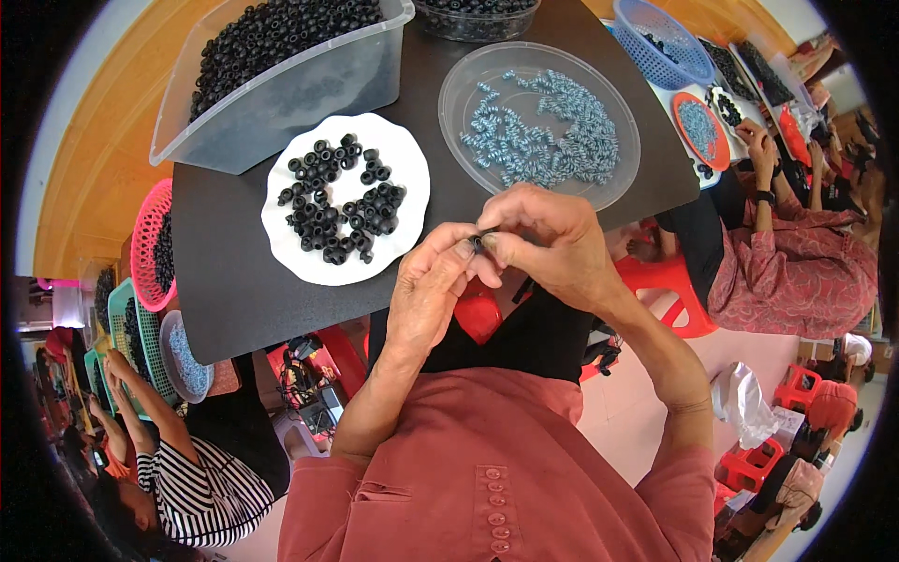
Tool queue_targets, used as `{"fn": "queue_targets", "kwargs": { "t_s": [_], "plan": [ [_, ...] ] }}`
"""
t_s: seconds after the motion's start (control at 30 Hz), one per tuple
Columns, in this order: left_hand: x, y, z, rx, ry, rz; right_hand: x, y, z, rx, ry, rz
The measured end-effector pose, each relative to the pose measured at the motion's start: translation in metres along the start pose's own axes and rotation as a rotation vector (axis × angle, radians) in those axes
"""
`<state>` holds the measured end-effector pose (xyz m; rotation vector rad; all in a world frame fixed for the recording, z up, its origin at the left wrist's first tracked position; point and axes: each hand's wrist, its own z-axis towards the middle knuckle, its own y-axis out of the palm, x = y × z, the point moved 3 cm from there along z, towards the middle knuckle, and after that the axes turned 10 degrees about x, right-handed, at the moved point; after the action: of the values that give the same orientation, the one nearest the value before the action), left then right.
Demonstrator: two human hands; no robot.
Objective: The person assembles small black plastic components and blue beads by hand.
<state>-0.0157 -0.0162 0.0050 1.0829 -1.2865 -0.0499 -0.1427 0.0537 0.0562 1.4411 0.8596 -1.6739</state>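
My left hand point(435, 276) and my right hand point(551, 245) meet just past the table's near edge, fingertips pinched together. Between them is a small black plastic part point(478, 243), mostly covered by the fingers. Left of the hands, a white scalloped plate point(283, 245) carries many small, hollow black plastic parts point(323, 217). Beyond my right hand stands a clear round tub point(456, 140) with a loose spread of small metal coil springs point(562, 140), bluish-silver in colour.
A big clear bin point(309, 110) of black parts stands at the far left of the dark table point(220, 281); another clear tub point(478, 26) is beside it. A pink basket point(150, 245) adjoins the left edge. Co-workers sit on both sides, near a blue basket point(663, 58) and red stools point(674, 286).
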Motion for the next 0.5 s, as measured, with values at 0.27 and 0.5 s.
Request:
{"fn": "queue_targets", "kwargs": {
  "t_s": [0.27,0.5],
  "plan": [
    [0.0011,0.0009,-0.0002,-0.014,0.017,0.02,0.0059,-0.0037,-0.0039,-0.02,0.022,0.146],
    [0.0019,0.0021,-0.0003,0.005,-0.011,0.025,0.0039,-0.0032,-0.0058,-0.01,0.085,0.218]
  ]
}}
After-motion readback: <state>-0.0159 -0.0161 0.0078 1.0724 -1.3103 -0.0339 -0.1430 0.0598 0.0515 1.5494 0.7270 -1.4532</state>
